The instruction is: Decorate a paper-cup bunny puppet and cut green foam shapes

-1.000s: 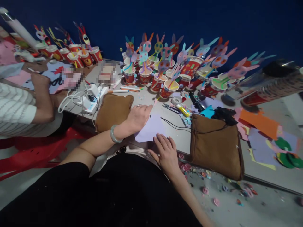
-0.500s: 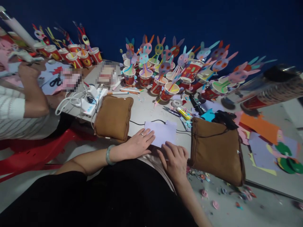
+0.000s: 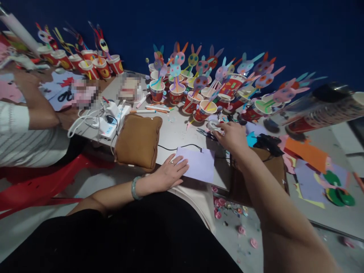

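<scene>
My left hand (image 3: 170,173) lies flat, fingers spread, on the left part of a pale purple paper sheet (image 3: 200,167) at the table's near edge. My right hand (image 3: 232,137) is stretched out to the far side of the paper, among the tools. Its thumb and forefinger are apart beside a clear tape roll (image 3: 212,124), and I cannot make out anything held; the other fingers are partly hidden. Dark-bladed scissors (image 3: 204,132) lie just left of that hand. The spot where a yellow glue stick lay is covered by it.
Brown cushions stand on either side, one at left (image 3: 138,142), one under my right forearm (image 3: 258,182). Behind are paper cups (image 3: 176,94) with rabbit figures. A power strip (image 3: 113,125), coloured paper scraps (image 3: 309,151), and a co-worker's arm (image 3: 42,117) flank the table.
My right hand has left the near edge of the paper and moved forward and right to the tape roll and scissors. The left hand stays on the paper.
</scene>
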